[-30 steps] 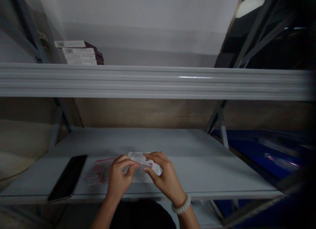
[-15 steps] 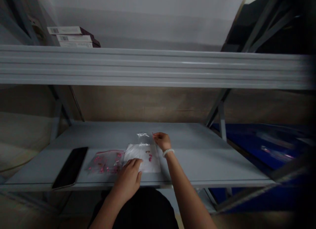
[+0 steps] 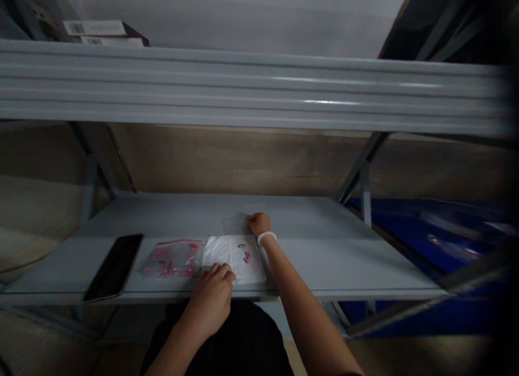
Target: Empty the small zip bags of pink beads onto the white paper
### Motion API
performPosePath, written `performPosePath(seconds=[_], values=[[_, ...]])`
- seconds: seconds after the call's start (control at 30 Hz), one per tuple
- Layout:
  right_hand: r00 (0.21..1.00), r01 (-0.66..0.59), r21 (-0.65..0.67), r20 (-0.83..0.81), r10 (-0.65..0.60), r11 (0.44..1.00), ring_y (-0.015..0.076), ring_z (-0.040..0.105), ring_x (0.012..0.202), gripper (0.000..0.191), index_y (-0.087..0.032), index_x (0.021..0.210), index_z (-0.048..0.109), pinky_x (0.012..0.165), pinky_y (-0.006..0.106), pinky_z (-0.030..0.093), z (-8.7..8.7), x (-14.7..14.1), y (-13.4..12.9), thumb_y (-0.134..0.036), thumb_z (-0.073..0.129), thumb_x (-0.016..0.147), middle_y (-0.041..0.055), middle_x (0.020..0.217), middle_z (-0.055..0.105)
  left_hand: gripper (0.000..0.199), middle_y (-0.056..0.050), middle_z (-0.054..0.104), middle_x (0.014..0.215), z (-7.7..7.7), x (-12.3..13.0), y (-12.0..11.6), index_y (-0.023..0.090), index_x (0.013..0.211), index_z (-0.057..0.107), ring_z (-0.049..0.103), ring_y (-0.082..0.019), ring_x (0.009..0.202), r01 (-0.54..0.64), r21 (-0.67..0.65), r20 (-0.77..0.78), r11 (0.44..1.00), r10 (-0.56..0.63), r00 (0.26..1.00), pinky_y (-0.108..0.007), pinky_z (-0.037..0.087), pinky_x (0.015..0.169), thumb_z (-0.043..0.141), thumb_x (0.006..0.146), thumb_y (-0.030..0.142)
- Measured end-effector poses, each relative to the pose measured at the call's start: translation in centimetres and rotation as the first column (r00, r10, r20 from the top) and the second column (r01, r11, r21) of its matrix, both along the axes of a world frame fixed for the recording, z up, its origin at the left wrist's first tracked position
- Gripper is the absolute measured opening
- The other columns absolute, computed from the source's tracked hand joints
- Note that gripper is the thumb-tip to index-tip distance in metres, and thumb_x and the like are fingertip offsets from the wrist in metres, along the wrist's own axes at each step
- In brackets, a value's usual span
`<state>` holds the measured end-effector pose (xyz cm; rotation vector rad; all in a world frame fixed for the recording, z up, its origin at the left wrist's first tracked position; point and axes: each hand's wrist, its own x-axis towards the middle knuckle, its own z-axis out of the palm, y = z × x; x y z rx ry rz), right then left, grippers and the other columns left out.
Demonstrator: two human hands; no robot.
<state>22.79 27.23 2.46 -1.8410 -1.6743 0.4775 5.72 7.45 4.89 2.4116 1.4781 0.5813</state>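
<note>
My right hand [image 3: 258, 223], with a white bead bracelet on its wrist, pinches the right edge of a small clear plastic bag [image 3: 234, 224] beyond the white sheet. My left hand [image 3: 214, 290] lies at the near left part of the white sheet [image 3: 223, 249], its fingers curled down; what is under the fingertips is hidden. On the sheet are several small pink pieces [image 3: 246, 257] and one small gold-brown oval piece [image 3: 241, 246]. Left of the sheet lies a clear zip bag [image 3: 174, 258] holding many pink pieces.
A black tablet-like slab [image 3: 114, 268] lies at the left of the grey shelf [image 3: 308, 230]. Above runs an upper shelf beam [image 3: 251, 89], with flat boxes [image 3: 95, 28] on it. A blue surface [image 3: 409, 235] lies to the right, past the metal braces.
My right hand has shifted slightly left, onto the edge of the clear bag. My left hand's fingers have curled in. The camera view has tilted slightly down.
</note>
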Motion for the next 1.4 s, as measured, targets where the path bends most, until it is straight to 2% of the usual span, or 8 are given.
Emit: performPosePath(seconds=[0.2, 0.23, 0.3, 0.4, 0.77, 0.97, 1.17, 1.4], values=[[0.990, -0.144, 0.131, 0.032, 0.141, 0.981, 0.0174, 0.060, 0.093, 0.038, -0.013, 0.104, 0.068, 0.086, 0.027, 0.042, 2.0, -3.6, -5.4, 0.001, 0.045, 0.077, 0.0135, 0.104, 0.065, 0.032, -0.005, 0.061, 0.089, 0.6, -0.2, -0.2, 0.020, 0.087, 0.063, 0.056, -0.020, 0.090, -0.024, 0.014, 0.022, 1.000, 0.023, 0.999, -0.031, 0.043, 0.081, 0.038, 0.078, 0.002], [0.964, -0.266, 0.160, 0.033, 0.264, 0.951, 0.0142, 0.059, 0.095, 0.044, -0.019, 0.101, 0.069, 0.088, 0.024, 0.041, 2.2, -4.7, -6.9, 0.004, 0.045, 0.074, 0.0073, 0.102, 0.066, 0.030, -0.004, 0.061, 0.087, 0.7, -0.7, 0.0, 0.021, 0.084, 0.062, 0.056, -0.020, 0.088, -0.067, 0.027, 0.027, 0.997, 0.066, 0.997, -0.031, 0.043, 0.079, 0.038, 0.079, 0.003], [0.794, -0.601, 0.265, 0.092, 0.600, 0.754, 0.0149, 0.054, 0.105, 0.050, -0.023, 0.104, 0.069, 0.095, 0.026, 0.038, 2.5, -6.9, -9.5, 0.006, 0.046, 0.069, 0.0056, 0.108, 0.063, 0.026, -0.004, 0.061, 0.084, 0.9, -2.2, 0.5, 0.020, 0.079, 0.061, 0.057, -0.020, 0.085, -0.205, 0.087, 0.030, 0.975, 0.203, 0.979, -0.032, 0.043, 0.078, 0.039, 0.079, 0.005], [0.685, -0.728, 0.229, 0.182, 0.706, 0.647, 0.0196, 0.048, 0.111, 0.045, -0.021, 0.103, 0.069, 0.097, 0.033, 0.038, 2.6, -9.0, -12.0, 0.001, 0.048, 0.070, 0.0084, 0.116, 0.058, 0.018, -0.005, 0.064, 0.095, 0.7, -5.4, 1.3, 0.020, 0.085, 0.063, 0.054, -0.024, 0.096, -0.372, 0.253, 0.032, 0.893, 0.377, 0.926, -0.037, 0.040, 0.085, 0.049, 0.077, 0.012], [0.751, -0.355, 0.347, -0.448, 0.486, 0.868, 0.0175, 0.058, 0.091, 0.047, -0.019, 0.084, 0.071, 0.086, 0.031, 0.044, 2.2, -7.5, -12.4, 0.001, 0.037, 0.059, 0.0046, 0.093, 0.067, 0.015, 0.001, 0.069, 0.098, -0.4, -8.3, 2.8, 0.028, 0.088, 0.071, 0.056, -0.023, 0.094, -0.431, 0.330, 0.115, 0.840, 0.417, 0.902, -0.036, 0.041, 0.078, 0.059, 0.082, 0.024], [0.530, -0.172, 0.130, -0.823, 0.203, 0.976, 0.0146, 0.058, 0.069, 0.020, -0.014, 0.082, 0.069, 0.061, 0.023, 0.044, 1.5, -6.8, -12.5, -0.020, 0.054, 0.070, 0.0053, 0.079, 0.068, 0.015, -0.003, 0.069, 0.093, 0.7, -7.8, 3.0, 0.021, 0.089, 0.070, 0.058, -0.020, 0.086, -0.542, 0.467, 0.428, 0.699, 0.357, 0.830, -0.034, 0.042, 0.081, 0.057, 0.085, 0.026], [0.073, -0.528, -0.194, -0.980, -0.184, 0.827, 0.0097, 0.058, 0.053, 0.036, -0.010, 0.081, 0.067, 0.048, 0.019, 0.041, 2.4, -5.9, -13.2, -0.045, 0.058, 0.077, 0.0067, 0.069, 0.066, 0.015, -0.001, 0.067, 0.098, 2.2, -4.6, 1.8, 0.025, 0.088, 0.070, 0.055, -0.018, 0.094, -0.321, 0.505, 0.476, 0.801, 0.052, 0.878, -0.033, 0.042, 0.084, 0.056, 0.086, 0.018], [0.096, -0.547, -0.146, -0.989, -0.112, 0.824, 0.0077, 0.059, 0.053, 0.027, -0.010, 0.084, 0.068, 0.047, 0.017, 0.044, 2.8, -3.5, -13.9, -0.029, 0.076, 0.067, 0.0038, 0.075, 0.067, 0.017, -0.003, 0.065, 0.093, 1.1, -4.5, 2.1, 0.021, 0.084, 0.068, 0.055, -0.018, 0.096, -0.234, 0.469, 0.531, 0.852, -0.061, 0.845, -0.034, 0.044, 0.087, 0.053, 0.086, 0.013]])
